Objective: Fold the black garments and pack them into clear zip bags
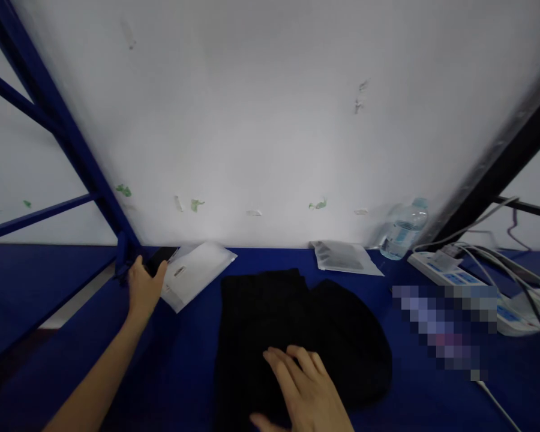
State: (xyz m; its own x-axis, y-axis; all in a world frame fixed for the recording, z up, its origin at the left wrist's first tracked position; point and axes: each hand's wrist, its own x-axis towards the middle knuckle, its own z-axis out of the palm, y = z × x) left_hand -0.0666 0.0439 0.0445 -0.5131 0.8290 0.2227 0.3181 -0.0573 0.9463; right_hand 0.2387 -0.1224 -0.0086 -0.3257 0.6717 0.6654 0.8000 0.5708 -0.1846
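A folded black garment (265, 318) lies in front of me on the blue table, with a rounded part (351, 342) spreading to the right. On top of this cloth rests my right hand (308, 387), its fingers stretched out and holding nothing. My left hand (144, 288) reaches to the back left, thumb and fingers around a small black item (157, 260) whose kind I cannot make out. Beside that item lies a white translucent plastic bag (200, 273), close to the left thumb.
Against the white wall lies another plastic bag (344, 257), with a water bottle (402, 231) to its right. A power strip (459, 279) with tangled cables and a blurred-out device (436, 330) occupy the right side. A blue metal frame (78, 156) rises at left.
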